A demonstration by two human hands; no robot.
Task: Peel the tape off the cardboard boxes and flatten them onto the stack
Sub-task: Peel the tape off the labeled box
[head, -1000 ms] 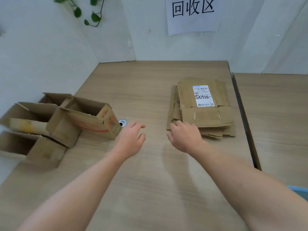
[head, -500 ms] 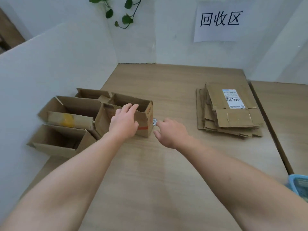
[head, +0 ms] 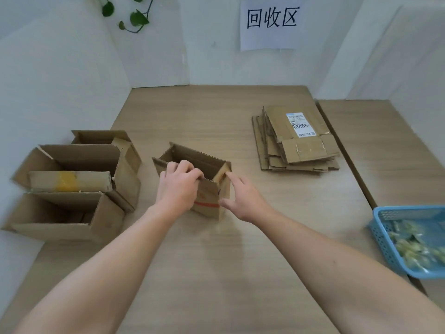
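— Hands first: left hand (head: 179, 186)?
— Gripped the near wall of the small open-topped brown cardboard box with a red stripe (head: 208, 201), with fingers curled over its rim.
— And the right hand (head: 243, 198)?
— Spread loosely, holding nothing. Touched the box's right end with a straight forefinger at the top corner and with the thumb lower down.
— Whereabouts of that box?
— Stood upright, mouth up, near the middle of the light wooden table (head: 216, 273).
— Round about?
— Counted three larger open brown cardboard boxes (head: 79, 162) to the left, pressed together against the white partition wall (head: 60, 80). Noted a yellowish smear on one flap. Sat just clear of the held box.
— Farther right?
— Saw the stack of flattened brown cardboard (head: 296, 153) beyond the right hand, well apart from it, topped by a white shipping label (head: 300, 124). Lay close to the table's right edge.
— Anything in the way?
— Covered much of the box's near face with the left hand; hid the lower right corner behind the thumb.
— Elsewhere?
— Spotted a blue plastic mesh basket (head: 385, 237) at near right, filled with crumpled pale scraps too blurred to name. Noted a white paper sign with black characters (head: 271, 22) on the back wall and a green leafy vine (head: 134, 18) up left.
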